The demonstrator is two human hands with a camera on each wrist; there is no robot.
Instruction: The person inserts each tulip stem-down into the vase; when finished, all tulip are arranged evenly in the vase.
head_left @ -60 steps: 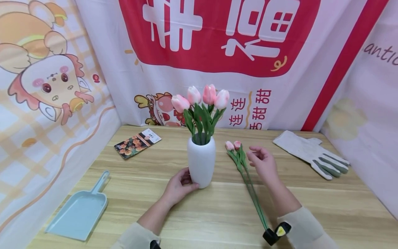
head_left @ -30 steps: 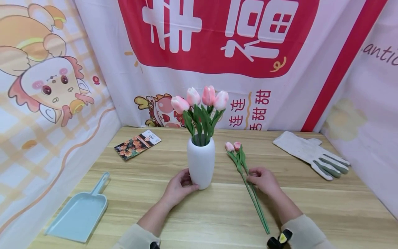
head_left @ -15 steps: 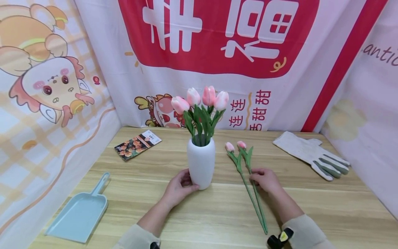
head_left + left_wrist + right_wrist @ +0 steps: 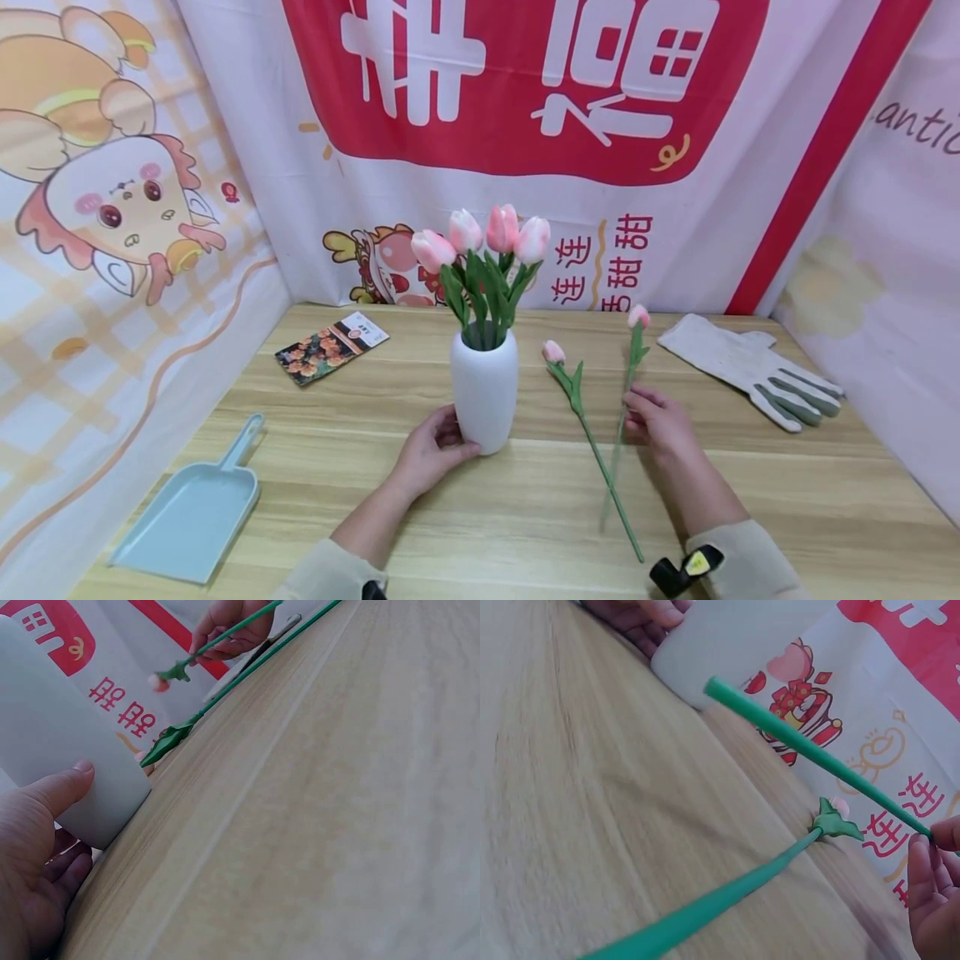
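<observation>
Left hand point(image 4: 429, 455): grips the white vase point(image 4: 486, 400) low down, thumb against its wall, fingers curled at the base.
Right hand point(image 4: 662, 422): narrow pinch, thumb and fingertips meeting on the green stem of the held tulip point(image 4: 636, 346).
Held tulip: pink head uppermost, stem slanting; lower end clear of the table point(image 4: 337, 467) in the right wrist view.
Loose tulip point(image 4: 574, 393): lying on the table, between vase and right hand.
White vase: upright on the table; four pink tulips point(image 4: 486, 287) stand in its mouth.
Right side: pale work glove point(image 4: 742, 362), lying beyond the right hand.
Left side: light-blue dustpan point(image 4: 191, 517); flower-printed packet point(image 4: 330, 350) farther back.
</observation>
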